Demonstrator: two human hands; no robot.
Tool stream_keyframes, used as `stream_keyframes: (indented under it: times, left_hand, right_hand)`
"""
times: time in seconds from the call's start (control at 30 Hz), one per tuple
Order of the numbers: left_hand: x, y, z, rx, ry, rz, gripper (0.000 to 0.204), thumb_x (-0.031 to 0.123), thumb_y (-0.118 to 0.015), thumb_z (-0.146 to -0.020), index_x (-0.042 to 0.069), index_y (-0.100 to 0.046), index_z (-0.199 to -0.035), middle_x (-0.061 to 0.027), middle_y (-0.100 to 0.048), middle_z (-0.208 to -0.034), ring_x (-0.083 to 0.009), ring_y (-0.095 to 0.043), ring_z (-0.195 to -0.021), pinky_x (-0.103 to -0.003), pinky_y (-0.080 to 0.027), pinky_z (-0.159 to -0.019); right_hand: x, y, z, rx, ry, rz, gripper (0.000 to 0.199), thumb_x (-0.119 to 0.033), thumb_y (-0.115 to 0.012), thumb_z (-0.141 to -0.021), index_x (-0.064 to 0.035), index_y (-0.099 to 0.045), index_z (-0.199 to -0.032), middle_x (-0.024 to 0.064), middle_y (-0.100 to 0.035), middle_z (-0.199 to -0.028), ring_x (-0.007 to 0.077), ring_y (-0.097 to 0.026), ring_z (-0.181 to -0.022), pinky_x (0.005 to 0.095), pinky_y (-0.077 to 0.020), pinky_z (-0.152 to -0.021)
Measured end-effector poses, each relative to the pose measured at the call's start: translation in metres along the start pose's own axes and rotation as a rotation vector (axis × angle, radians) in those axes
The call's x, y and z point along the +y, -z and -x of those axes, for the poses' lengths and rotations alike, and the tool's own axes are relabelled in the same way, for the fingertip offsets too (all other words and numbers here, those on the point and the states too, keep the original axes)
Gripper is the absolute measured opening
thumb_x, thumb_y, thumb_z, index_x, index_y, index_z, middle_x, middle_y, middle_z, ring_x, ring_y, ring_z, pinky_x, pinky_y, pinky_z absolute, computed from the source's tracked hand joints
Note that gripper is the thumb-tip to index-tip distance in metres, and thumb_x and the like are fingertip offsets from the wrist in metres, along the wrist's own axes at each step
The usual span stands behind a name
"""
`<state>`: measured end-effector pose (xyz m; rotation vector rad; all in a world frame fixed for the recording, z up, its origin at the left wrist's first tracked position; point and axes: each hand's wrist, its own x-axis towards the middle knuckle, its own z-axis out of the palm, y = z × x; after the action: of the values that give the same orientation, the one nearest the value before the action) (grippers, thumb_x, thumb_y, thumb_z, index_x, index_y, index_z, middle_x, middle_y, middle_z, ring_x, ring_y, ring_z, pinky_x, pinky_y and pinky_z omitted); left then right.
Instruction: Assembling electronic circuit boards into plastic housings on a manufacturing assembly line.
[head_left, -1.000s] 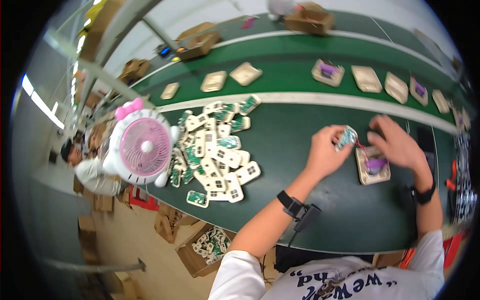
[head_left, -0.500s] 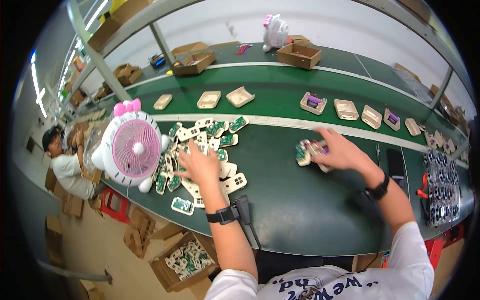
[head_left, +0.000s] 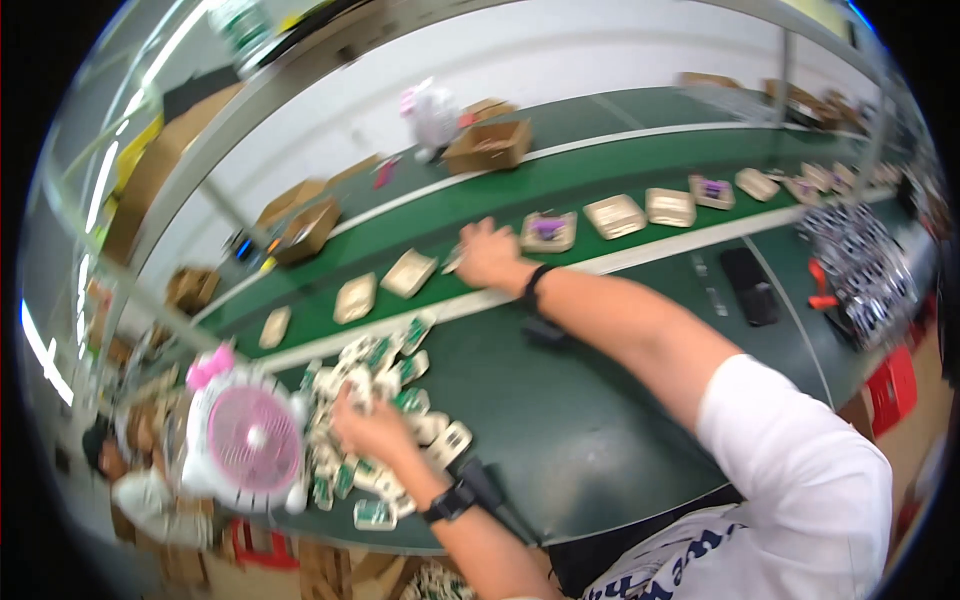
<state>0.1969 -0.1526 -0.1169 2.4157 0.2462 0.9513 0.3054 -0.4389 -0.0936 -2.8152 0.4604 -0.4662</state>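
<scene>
My left hand [head_left: 372,428] is at the pile of small cream panels [head_left: 452,443], several of which carry green circuit boards. Its fingers close around a cream panel [head_left: 360,386] at the pile's upper part; motion blur softens the detail. Stretched across the table, my right hand [head_left: 485,256] is over the green conveyor belt [head_left: 580,165]. A pale edge of a cream casing [head_left: 453,260] sticks out beside its curled fingers, and the rest is hidden. To its left lies an open cream shell [head_left: 409,273]; to its right, a shell with a purple part inside [head_left: 548,231].
A white and pink fan [head_left: 245,440] stands left of the pile. More cream shells [head_left: 614,216] line the belt. At the right are a black phone-like object [head_left: 748,286], an orange-red item [head_left: 820,285] and stacked metallic parts [head_left: 860,270]. A co-worker [head_left: 150,490] sits at far left.
My right hand has moved from the table up and left to the belt, carrying a casing. My left hand has closed on a panel in the pile. The view has turned rightward.
</scene>
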Motion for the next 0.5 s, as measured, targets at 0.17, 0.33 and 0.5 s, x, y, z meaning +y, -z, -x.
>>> stream_keyframes:
  times: [0.17,0.33,0.5]
  left_hand:
    - [0.001,0.020,-0.008,0.055,0.008,0.037,0.043,0.008,-0.079,-0.082,0.002,-0.067,-0.123,-0.0165,-0.069,-0.120,-0.0365,-0.062,-0.114,-0.048,-0.046,-0.099]
    - [0.007,0.015,-0.014,0.111,-0.016,0.148,0.036,0.015,-0.072,-0.092,-0.004,-0.067,-0.122,-0.0205,-0.070,-0.118,-0.0366,-0.067,-0.108,-0.044,-0.051,-0.096]
    - [0.035,0.022,-0.001,0.087,0.005,0.517,0.040,0.014,-0.059,-0.102,-0.007,-0.057,-0.136,-0.0251,-0.067,-0.126,-0.0332,-0.066,-0.113,-0.039,-0.050,-0.099]
  right_hand:
    - [-0.014,-0.017,0.005,0.098,0.087,0.122,0.078,-0.060,-0.068,-0.085,-0.0061,-0.052,-0.138,0.0216,-0.050,-0.136,0.0417,-0.058,-0.116,0.0527,-0.0483,-0.090]
    - [0.078,0.105,0.017,0.332,0.054,0.057,0.047,-0.038,-0.068,-0.079,-0.0049,-0.067,-0.112,0.0180,-0.064,-0.114,0.0345,-0.063,-0.107,0.0522,-0.0478,-0.091]
    - [0.279,0.134,0.000,0.168,-0.591,0.240,0.081,-0.054,-0.071,-0.083,-0.0126,-0.046,-0.148,0.0223,-0.046,-0.149,0.0488,-0.043,-0.137,0.0730,-0.0334,-0.107]
